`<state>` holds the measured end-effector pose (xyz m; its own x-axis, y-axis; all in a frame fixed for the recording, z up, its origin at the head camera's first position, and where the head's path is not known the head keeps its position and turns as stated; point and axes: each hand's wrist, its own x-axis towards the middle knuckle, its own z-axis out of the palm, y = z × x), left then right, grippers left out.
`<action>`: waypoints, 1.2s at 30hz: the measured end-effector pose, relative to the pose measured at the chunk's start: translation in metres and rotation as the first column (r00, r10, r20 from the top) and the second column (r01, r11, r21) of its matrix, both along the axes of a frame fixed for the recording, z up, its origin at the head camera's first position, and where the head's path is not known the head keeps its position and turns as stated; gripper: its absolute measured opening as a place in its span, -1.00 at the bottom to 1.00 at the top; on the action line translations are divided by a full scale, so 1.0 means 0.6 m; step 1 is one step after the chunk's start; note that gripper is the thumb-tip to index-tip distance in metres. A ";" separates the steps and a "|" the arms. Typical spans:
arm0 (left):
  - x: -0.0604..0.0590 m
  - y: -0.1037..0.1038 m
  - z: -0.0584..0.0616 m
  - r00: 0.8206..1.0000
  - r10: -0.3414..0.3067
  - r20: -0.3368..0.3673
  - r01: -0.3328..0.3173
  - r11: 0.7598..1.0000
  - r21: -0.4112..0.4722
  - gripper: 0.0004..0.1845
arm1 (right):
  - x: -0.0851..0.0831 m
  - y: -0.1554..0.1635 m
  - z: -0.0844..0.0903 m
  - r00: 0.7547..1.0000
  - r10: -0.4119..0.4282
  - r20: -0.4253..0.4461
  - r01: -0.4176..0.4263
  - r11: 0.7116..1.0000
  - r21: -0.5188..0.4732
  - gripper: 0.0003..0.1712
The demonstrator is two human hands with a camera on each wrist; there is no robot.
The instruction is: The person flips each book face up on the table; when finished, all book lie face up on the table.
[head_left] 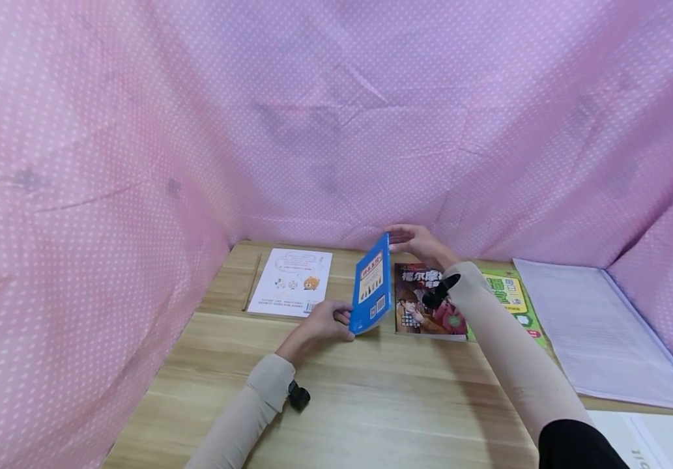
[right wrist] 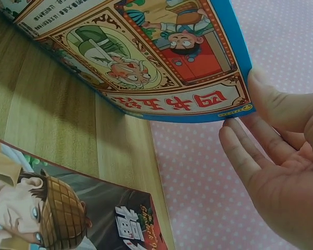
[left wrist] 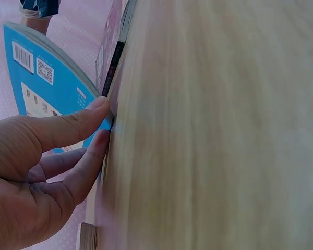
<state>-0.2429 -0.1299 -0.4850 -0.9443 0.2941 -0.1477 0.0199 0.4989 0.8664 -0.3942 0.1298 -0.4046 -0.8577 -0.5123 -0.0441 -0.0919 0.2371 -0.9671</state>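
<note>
- Left hand (head_left: 321, 326), at about 7 o'clock from the blue book (head_left: 372, 285): grip narrow, thumb and fingers pinching the book's lower near corner where it meets the tabletop (head_left: 371, 397). The left wrist view shows a thumb (left wrist: 68, 125) on the back cover and a finger beneath the edge.
- Blue book: stands tilted on its lower edge, mid-tabletop, back cover with barcode facing left. A thin paperback, judged light and flexible; the cover bows in the wrist views. Likely to flop if held by one corner, so hold opposite edges or the spine.
- Right hand (head_left: 417, 242), at 1 o'clock from the book: fingers nearly straight, thumb and fingertips (right wrist: 240, 151) touching the top far corner, steadying rather than clasping.
- Detective comic book (head_left: 424, 303) lies flat just right of the blue book, at 3 o'clock; closest thing in the way if the book tips that side.
- White booklet (head_left: 292, 282) flat at 10 o'clock, apart.
- Green book (head_left: 509, 296) partly under the right forearm; beyond it a clear folder of papers (head_left: 600, 332).
- Pink dotted cloth (head_left: 324, 117) walls the far side.
</note>
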 end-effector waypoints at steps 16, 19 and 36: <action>-0.002 0.023 -0.009 0.998 -0.051 -0.022 0.053 0.995 0.082 -0.27 | 0.001 -0.006 0.011 1.000 -0.026 -0.002 0.026 1.000 -0.002 -0.33; -0.003 0.026 -0.013 0.998 -0.057 -0.028 0.060 0.994 0.089 -0.27 | 0.001 -0.009 0.014 1.000 -0.024 -0.009 0.024 1.000 -0.002 -0.34; 0.010 0.022 0.026 0.995 -0.076 -0.058 0.085 0.982 0.171 -0.23 | 0.001 -0.025 0.017 1.000 -0.012 -0.022 0.011 1.000 -0.022 -0.34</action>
<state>-0.2367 -0.1165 -0.4694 -0.9216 0.3862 -0.0398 0.1004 0.3362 0.9364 -0.3939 0.1149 -0.3947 -0.8642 -0.5030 -0.0135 -0.1111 0.2170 -0.9698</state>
